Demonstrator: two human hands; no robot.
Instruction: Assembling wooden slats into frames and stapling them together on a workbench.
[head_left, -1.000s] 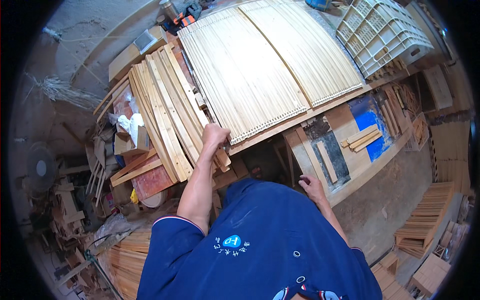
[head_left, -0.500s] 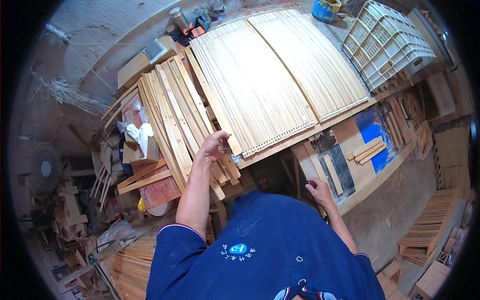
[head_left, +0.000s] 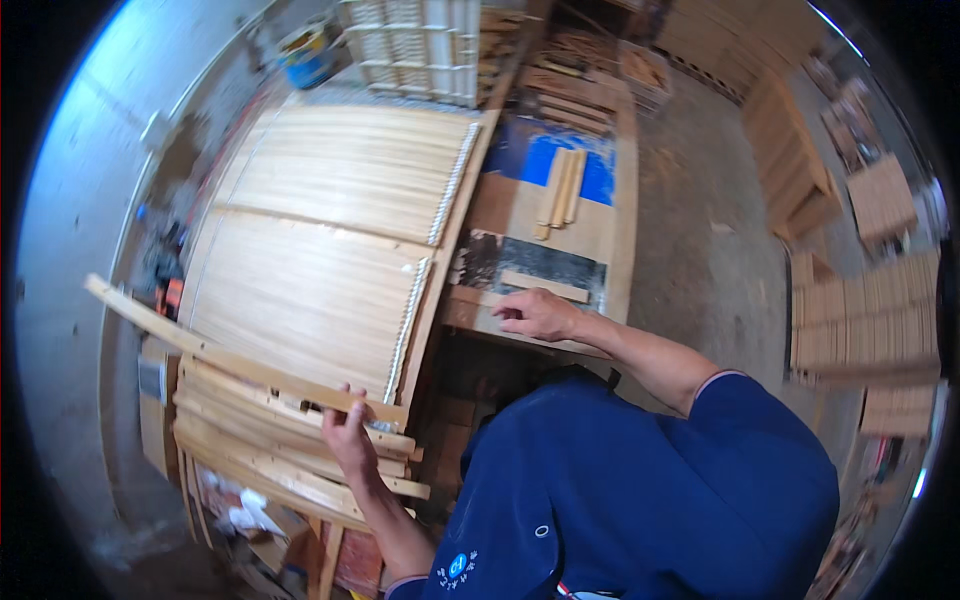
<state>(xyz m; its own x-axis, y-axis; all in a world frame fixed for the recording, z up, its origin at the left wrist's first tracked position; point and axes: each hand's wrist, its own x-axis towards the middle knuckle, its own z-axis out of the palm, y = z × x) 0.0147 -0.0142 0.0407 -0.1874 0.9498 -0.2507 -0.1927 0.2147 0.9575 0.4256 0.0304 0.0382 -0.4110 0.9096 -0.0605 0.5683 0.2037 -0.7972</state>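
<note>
My left hand (head_left: 350,440) is closed around a long wooden rail (head_left: 225,355) near its close end. Small dark slots show in the rail, which lies slantwise along the edge of the slat panels. Beneath it is a pile of similar long wooden strips (head_left: 260,420). Two broad panels of pale slats, a nearer one (head_left: 300,290) and a farther one (head_left: 345,165), lie side by side on the table. Over the lower bench, my right hand (head_left: 540,314) has its fingers curled together beside a short wooden strip (head_left: 545,286). Whatever those fingers may hold is hidden.
Several short sticks (head_left: 562,190) rest near a blue patch (head_left: 598,165) on the lower bench. A white plastic crate (head_left: 412,50) and a blue tub (head_left: 308,65) stand at the far end. Stacked wood (head_left: 865,320) is on the right.
My view has swung to the right, so the tables appear turned. The rail at my left hand now lies at a slant over the strip pile. My right hand is above the lower bench's near end.
</note>
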